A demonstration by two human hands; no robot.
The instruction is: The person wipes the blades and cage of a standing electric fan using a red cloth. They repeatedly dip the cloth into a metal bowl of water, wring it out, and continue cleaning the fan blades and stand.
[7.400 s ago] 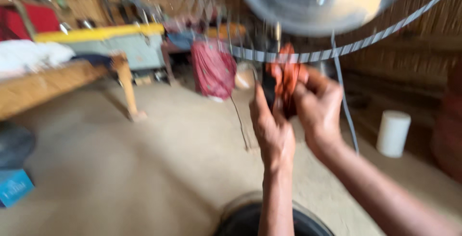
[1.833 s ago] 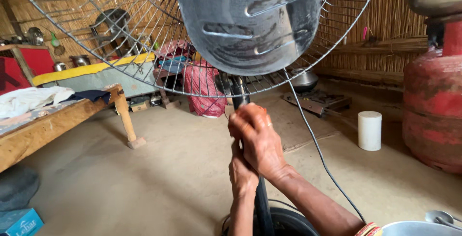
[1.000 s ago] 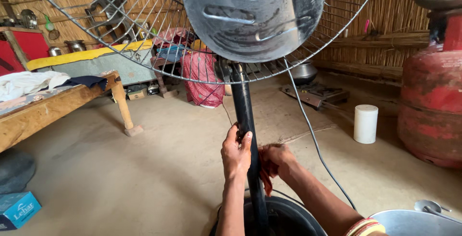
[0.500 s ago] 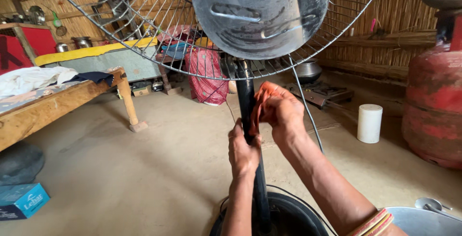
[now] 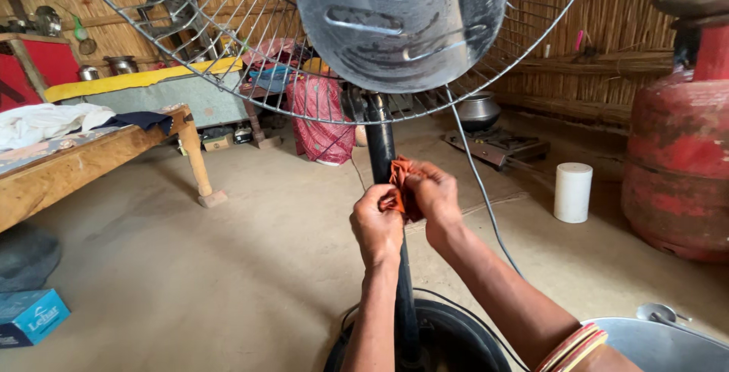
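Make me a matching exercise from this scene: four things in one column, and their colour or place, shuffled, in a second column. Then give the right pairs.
Things:
1. cloth
2. fan pole
3. gas cylinder
4. cylindrical container

Colour or place:
A. white, standing on the floor at the right
B. orange, gripped by the left hand and right hand
C. black, upright under the wire guard
D. red and worn, at the far right edge

Pairs: 1-B, 2-C, 3-D, 4-A

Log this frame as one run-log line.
left hand: grips pole | right hand: presses orange cloth on pole | above: fan guard | base: on floor
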